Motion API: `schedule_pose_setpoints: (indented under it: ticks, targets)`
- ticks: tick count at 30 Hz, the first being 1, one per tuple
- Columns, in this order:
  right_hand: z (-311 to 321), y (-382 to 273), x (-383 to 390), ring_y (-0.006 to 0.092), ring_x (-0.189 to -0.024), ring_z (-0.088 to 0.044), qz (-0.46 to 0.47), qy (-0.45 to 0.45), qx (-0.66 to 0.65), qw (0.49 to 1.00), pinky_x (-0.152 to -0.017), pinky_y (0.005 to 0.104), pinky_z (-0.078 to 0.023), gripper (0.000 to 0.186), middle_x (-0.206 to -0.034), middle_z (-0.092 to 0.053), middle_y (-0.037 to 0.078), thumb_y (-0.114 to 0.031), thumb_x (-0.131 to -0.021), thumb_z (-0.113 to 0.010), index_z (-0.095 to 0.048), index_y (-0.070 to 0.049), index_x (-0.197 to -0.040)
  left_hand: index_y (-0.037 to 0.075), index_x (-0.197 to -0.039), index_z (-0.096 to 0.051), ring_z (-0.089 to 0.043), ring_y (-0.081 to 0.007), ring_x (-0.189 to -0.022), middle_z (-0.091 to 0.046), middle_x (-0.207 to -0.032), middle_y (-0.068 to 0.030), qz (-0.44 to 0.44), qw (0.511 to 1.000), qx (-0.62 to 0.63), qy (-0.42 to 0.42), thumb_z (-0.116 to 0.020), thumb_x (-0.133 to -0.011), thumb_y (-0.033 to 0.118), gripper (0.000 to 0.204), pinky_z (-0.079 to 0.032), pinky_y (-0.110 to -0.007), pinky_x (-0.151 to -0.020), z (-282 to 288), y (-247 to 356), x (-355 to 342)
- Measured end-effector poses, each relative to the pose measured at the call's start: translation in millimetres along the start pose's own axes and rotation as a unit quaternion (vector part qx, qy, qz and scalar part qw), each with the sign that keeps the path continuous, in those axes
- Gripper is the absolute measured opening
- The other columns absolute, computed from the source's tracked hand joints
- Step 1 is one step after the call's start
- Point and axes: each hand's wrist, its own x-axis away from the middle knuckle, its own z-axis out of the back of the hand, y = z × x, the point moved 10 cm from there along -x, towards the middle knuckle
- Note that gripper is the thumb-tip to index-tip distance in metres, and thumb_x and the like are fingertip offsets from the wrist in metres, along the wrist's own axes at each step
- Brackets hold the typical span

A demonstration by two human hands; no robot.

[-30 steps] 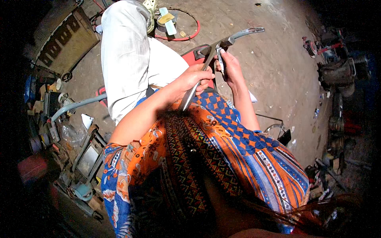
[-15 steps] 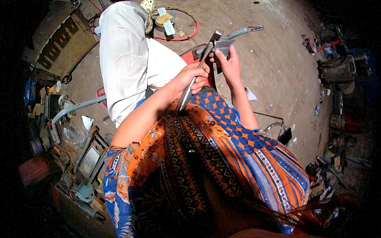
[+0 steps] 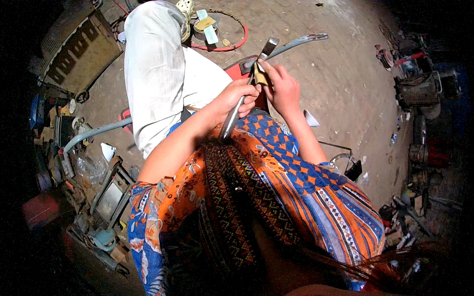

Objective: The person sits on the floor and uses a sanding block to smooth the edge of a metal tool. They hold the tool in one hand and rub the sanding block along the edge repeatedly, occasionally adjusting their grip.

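Observation:
My left hand is wrapped around the handle of a hammer-like metal tool. The handle's shiny rounded end rests by my lap, and its flat-ended head points up and away from me. Against the shaft just below that head, my right hand presses a folded piece of sandpaper, its tan back showing. The fingers of this hand are bent and pinch the sheet; part of the shaft is hidden behind it.
A grey bent tube sticks out beyond the tool. A red hose loop lies near my shoe, beside a round tin. Metal parts crowd the right side; a metal frame and scrap lie at the left.
My right hand has moved left and turned, bringing the sandpaper from beside the head onto the shaft; its tan back now shows instead of the grey face. The left hand stays put.

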Motion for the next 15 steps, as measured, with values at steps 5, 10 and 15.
schedule_pose_setpoints:
  ticks: [5, 10, 15]
  targets:
    - [-2, 6, 13, 0.0330, -0.087, -0.066, -0.001, 0.040, -0.042, 0.998, -0.070, 0.0401, -0.053, 0.039, -0.105, -0.066, 0.011, 0.001, -0.073, -0.066, -0.063, -0.009, -0.110, 0.007, -0.095, -0.051, -0.037, -0.0063, -0.038, -0.039, -0.056, 0.0051, -0.006, 1.000, -0.003, 0.030, -0.051, -0.093, 0.010, 0.003, -0.031, -0.022, -0.032, -1, 1, 2]
    - [13, 7, -5, 0.0291, -0.086, -0.068, -0.030, 0.099, -0.022, 0.994, -0.068, 0.0392, -0.054, 0.035, -0.107, -0.065, 0.003, -0.004, -0.070, -0.070, -0.065, -0.015, -0.102, 0.007, -0.096, -0.052, -0.037, -0.0078, -0.037, -0.039, -0.055, 0.0045, -0.002, 1.000, 0.003, 0.015, -0.050, -0.098, 0.021, 0.014, -0.031, -0.024, -0.033, 0, 0, 0]
    - [8, 3, -5, 0.0257, -0.083, -0.068, 0.002, 0.079, 0.024, 0.997, -0.065, 0.0364, -0.054, 0.027, -0.105, -0.066, 0.002, -0.011, -0.075, -0.069, -0.068, -0.016, -0.102, 0.009, -0.093, -0.052, -0.038, -0.0095, -0.037, -0.040, -0.053, 0.0039, 0.010, 0.999, 0.032, -0.004, -0.047, -0.102, 0.040, 0.032, -0.030, -0.025, -0.034, -1, -3, -3]
